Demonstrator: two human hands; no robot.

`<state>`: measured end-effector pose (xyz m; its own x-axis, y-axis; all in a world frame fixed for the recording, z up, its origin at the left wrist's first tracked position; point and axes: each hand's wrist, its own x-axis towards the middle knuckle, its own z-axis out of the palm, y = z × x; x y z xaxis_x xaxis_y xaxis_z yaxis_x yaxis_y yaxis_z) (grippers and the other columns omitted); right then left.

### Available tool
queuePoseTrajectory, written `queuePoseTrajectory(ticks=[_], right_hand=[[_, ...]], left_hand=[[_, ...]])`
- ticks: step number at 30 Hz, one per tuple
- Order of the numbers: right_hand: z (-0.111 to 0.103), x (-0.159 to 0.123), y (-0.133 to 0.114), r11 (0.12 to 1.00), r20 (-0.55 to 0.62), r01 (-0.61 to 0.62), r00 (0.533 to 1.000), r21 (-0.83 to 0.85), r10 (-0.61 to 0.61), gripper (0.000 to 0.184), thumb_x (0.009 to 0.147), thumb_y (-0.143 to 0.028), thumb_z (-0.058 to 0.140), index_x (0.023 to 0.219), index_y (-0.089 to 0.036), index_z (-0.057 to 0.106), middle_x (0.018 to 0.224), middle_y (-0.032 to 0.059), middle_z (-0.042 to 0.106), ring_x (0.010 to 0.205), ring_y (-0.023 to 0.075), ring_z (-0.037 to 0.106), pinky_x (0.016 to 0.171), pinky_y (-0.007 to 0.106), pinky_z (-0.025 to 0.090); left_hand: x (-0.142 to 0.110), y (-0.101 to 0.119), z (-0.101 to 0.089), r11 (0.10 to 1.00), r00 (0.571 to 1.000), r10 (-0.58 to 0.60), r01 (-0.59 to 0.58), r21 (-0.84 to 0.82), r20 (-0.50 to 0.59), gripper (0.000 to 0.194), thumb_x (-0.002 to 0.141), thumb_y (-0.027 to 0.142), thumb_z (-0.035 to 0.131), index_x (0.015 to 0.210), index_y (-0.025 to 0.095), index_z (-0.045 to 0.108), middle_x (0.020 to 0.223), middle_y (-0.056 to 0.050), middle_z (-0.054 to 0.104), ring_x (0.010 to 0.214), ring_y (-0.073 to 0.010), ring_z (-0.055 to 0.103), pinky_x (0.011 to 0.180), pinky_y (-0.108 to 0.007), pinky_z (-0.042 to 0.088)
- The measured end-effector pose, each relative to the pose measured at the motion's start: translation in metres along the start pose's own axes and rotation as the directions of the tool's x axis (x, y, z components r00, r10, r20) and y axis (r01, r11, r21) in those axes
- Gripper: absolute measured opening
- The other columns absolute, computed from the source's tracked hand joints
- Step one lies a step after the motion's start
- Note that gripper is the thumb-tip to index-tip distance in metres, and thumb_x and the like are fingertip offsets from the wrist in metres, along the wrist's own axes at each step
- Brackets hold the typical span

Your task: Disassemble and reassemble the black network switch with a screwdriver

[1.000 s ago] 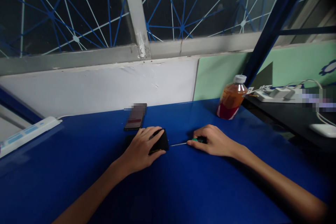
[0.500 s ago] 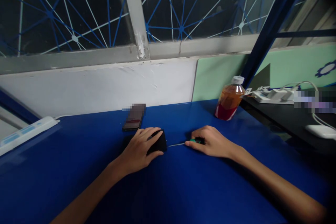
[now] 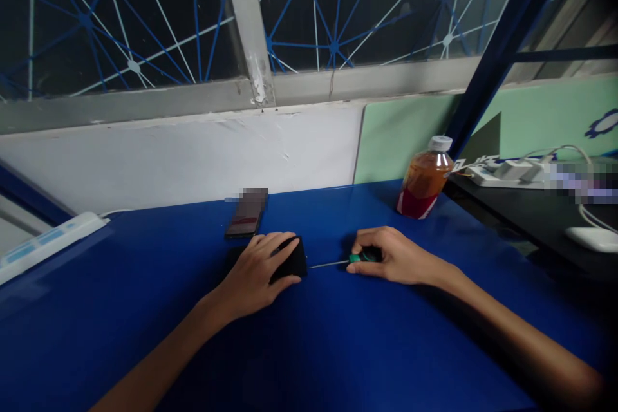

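A flat black box lies on the blue table, largely covered by the left hand, whose fingers reach over its top while the thumb braces the near edge in a fairly wide hold. To the right of the box, the right hand pinches a slim screwdriver narrowly between thumb and fingers around its green-and-dark handle, the thin metal shaft aimed at the box's right edge; whether the tip touches that edge or stops just beside it is too fine to tell. Should the tip be pushed off line, it could skid along the side of the box and scratch it, or slip past toward the left thumb. A loose left hold might let the box pivot or slide on the smooth tabletop under a sideways push. A smartphone lies just beyond the box, so a shove that way could knock it; the drink bottle, well apart to the box's far right, seems at little risk.
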<state>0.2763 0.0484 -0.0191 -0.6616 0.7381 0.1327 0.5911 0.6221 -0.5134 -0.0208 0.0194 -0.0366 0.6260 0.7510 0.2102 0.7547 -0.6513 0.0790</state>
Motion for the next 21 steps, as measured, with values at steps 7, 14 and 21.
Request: queuePoseTrajectory(ticks=[7, 14, 21], right_hand=[[0.003, 0.000, 0.004, 0.996, 0.001, 0.016, 1.000, 0.084, -0.016, 0.035, 0.078, -0.052, 0.066, 0.077, -0.017, 0.060, 0.069, -0.0016, 0.056, 0.058, 0.0097, 0.045, 0.052, 0.024, 0.029], [0.006, -0.001, -0.005, 0.997, 0.026, -0.001, 1.000, 0.082, -0.001, 0.031, 0.082, -0.048, 0.062, 0.077, -0.018, 0.054, 0.055, -0.0064, 0.045, 0.048, 0.0079, 0.037, 0.047, 0.023, 0.023], [0.005, 0.000, -0.007, 0.999, -0.032, 0.044, 0.999, 0.028, -0.043, 0.028, 0.088, -0.045, 0.053, 0.081, -0.018, 0.059, 0.066, -0.0016, 0.056, 0.055, 0.0101, 0.046, 0.053, 0.025, 0.028]], left_hand=[[-0.001, -0.001, 0.001, 1.000, 1.000, -0.003, 0.003, -0.007, 0.006, 0.059, 0.092, 0.049, 0.048, 0.143, 0.026, 0.031, 0.143, -0.009, 0.042, 0.129, -0.0317, 0.039, 0.103, -0.056, 0.035], [-0.001, -0.002, -0.002, 0.999, 1.000, -0.010, 0.010, -0.033, 0.001, 0.059, 0.090, 0.048, 0.052, 0.142, 0.028, 0.033, 0.143, -0.009, 0.043, 0.129, -0.0320, 0.039, 0.103, -0.057, 0.034], [0.000, -0.005, -0.005, 0.997, 1.000, 0.014, -0.015, -0.073, -0.002, 0.061, 0.088, 0.048, 0.056, 0.142, 0.028, 0.034, 0.142, -0.008, 0.045, 0.128, -0.0310, 0.041, 0.103, -0.055, 0.035]])
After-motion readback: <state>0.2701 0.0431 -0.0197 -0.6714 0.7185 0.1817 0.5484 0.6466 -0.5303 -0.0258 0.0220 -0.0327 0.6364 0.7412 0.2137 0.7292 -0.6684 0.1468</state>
